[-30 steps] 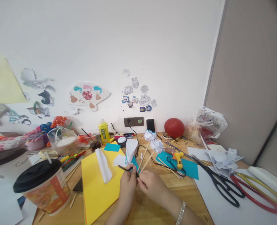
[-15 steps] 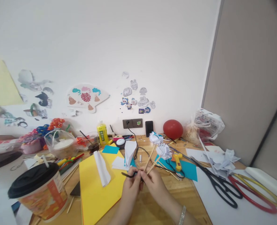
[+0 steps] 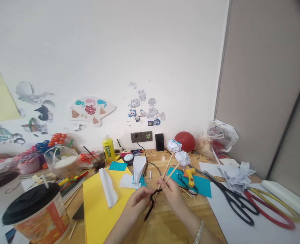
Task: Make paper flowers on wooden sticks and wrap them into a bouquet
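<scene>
My right hand (image 3: pixel 170 189) is closed around two wooden sticks (image 3: pixel 168 166), pinching them below their tops. Each stick carries a crumpled white paper flower; the upper paper flower (image 3: pixel 174 145) shows some blue, the lower paper flower (image 3: pixel 182 158) is white. A fuzzy black pipe cleaner (image 3: pixel 152 202) wraps by the sticks just under my right fingers, its loose end hanging down. My left hand (image 3: pixel 139 198) is closed at the pipe cleaner beside the sticks, its fingertips partly hidden. The lower stick ends pass behind the left fingers.
Yellow paper (image 3: pixel 96 213) lies left, with a rolled white sheet (image 3: pixel 108 189). A lidded paper cup (image 3: pixel 38 217) stands at front left. Rightward are a yellow glue gun (image 3: pixel 190 176) on blue paper (image 3: pixel 203 185), black scissors (image 3: pixel 237 203) and white paper. A red balloon (image 3: pixel 185 141) and phone (image 3: pixel 160 142) sit behind.
The flowers and sticks have shifted slightly up and right with my right hand. My left hand has moved apart from it, and the pipe cleaner's free end now hangs downward instead of pointing left.
</scene>
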